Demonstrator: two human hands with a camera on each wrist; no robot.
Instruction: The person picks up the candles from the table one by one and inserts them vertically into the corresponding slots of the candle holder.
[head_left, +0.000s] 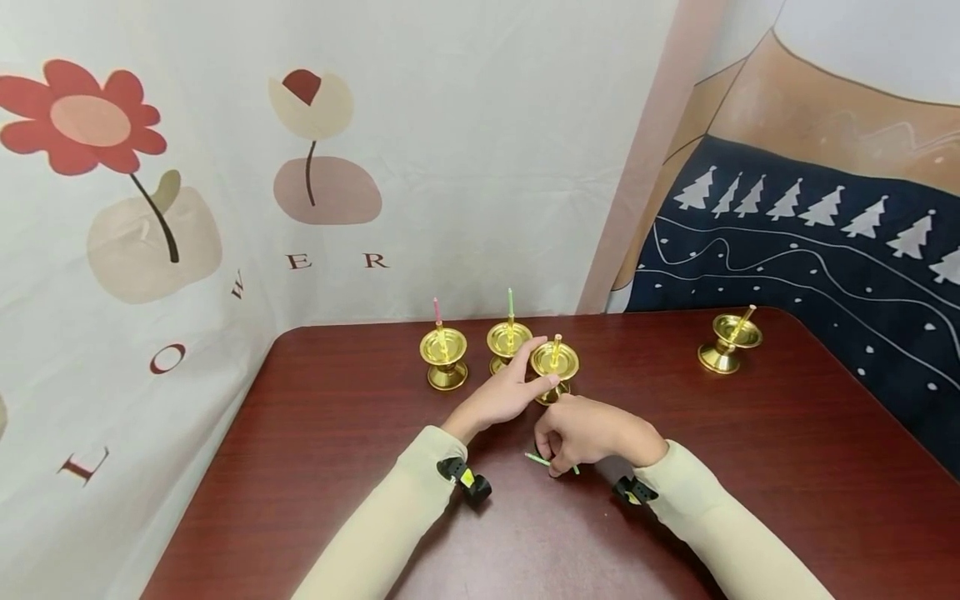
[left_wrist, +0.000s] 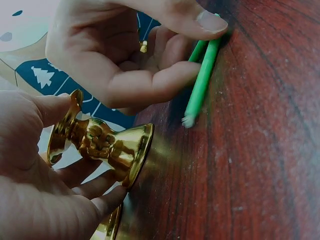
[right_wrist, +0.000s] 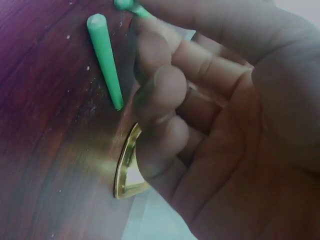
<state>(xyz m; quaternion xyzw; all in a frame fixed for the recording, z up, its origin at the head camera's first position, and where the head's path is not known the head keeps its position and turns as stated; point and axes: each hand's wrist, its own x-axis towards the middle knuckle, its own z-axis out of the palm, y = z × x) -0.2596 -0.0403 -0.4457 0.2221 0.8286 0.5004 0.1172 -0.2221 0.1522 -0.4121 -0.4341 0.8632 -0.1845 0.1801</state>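
Observation:
A gold candle holder (head_left: 555,360) with an upright central tube stands on the table, and my left hand (head_left: 504,396) grips it. In the left wrist view the thumb lies at the upper dish of the holder (left_wrist: 102,142) while the fingers reach round behind it. Just in front, my right hand (head_left: 592,431) is low at the tabletop, pinching a thin green candle (right_wrist: 131,5) between thumb and forefinger. A second green candle (right_wrist: 106,62) lies on the wood beside those fingers. The right hand's other fingers are curled, partly hiding the holder's base (right_wrist: 131,175).
Left of the gripped holder stand a gold holder with a pink candle (head_left: 437,310) and another with a green candle (head_left: 511,302). Far right, a holder (head_left: 727,342) has a tilted tube. A printed cloth (head_left: 480,167) hangs behind the brown table (head_left: 360,450).

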